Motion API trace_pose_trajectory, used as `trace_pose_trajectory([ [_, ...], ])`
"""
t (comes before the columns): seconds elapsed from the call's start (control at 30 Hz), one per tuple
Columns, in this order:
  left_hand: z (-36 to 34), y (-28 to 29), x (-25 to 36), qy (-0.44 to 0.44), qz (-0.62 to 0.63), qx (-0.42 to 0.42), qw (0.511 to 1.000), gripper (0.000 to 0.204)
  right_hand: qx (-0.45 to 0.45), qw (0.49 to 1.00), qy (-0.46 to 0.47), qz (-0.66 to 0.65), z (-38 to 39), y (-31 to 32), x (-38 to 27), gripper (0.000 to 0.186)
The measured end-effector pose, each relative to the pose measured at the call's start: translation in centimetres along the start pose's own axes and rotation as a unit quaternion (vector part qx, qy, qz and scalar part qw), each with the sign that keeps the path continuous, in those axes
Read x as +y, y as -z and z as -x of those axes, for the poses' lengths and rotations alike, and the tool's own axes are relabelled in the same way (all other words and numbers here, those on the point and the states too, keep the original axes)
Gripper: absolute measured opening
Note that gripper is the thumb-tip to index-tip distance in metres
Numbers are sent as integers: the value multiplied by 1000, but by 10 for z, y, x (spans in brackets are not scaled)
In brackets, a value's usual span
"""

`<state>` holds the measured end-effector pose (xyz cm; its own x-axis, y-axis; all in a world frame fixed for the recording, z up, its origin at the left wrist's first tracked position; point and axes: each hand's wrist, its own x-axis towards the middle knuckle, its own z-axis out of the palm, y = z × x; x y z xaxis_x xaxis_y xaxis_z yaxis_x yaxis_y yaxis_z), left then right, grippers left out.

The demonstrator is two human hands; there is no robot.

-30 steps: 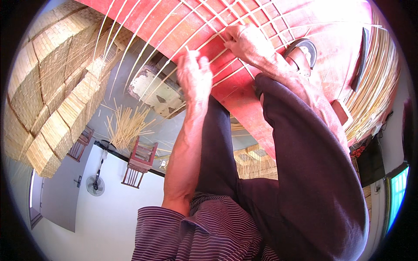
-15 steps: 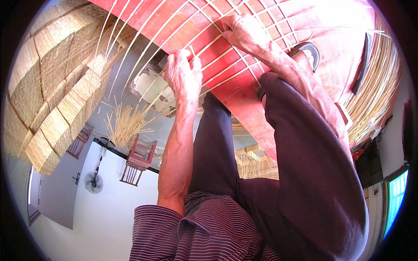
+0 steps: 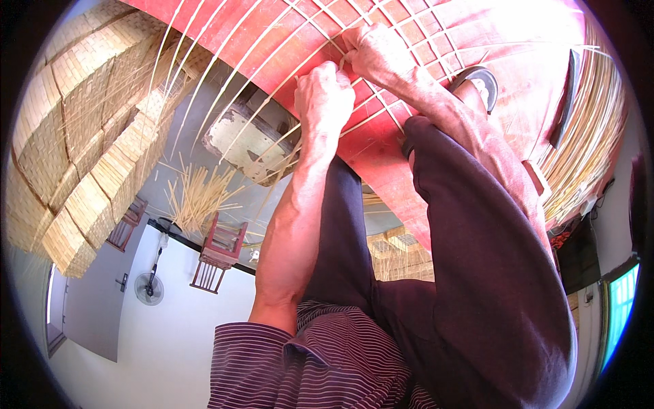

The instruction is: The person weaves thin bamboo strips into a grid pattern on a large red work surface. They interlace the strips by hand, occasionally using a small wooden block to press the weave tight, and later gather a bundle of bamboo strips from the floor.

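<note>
Lattice strips point(image 3: 430, 37), cropped above, in the grip of left hand point(image 3: 324, 97) and right hand point(image 3: 379, 54), fingertips hidden

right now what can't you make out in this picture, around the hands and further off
In the head view:
- Left hand: its palm and anything in it are hidden by the back of the hand.
- Right hand: its palm, likewise.
- Lattice of pale strips: its far side is cut off by the top edge.
- Small pale thing beside the reddish chair: too small to identify.
</note>
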<state>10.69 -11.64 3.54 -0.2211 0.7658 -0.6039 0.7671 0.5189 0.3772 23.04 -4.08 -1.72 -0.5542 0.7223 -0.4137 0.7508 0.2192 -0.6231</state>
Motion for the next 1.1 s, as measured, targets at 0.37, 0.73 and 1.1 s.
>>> trace_pose_trajectory([
  [0.37,2,0,19,34,-25,-2,999,18,-30,999,-25,2,-3,5,-5,23],
  [0.73,12,8,-77,-57,-2,231,971,20,1,1000,24,-9,-5,17,-5,29],
  [1.1,14,18,-86,-34,-34,156,987,25,27,1000,1,15,-11,3,-2,36],
])
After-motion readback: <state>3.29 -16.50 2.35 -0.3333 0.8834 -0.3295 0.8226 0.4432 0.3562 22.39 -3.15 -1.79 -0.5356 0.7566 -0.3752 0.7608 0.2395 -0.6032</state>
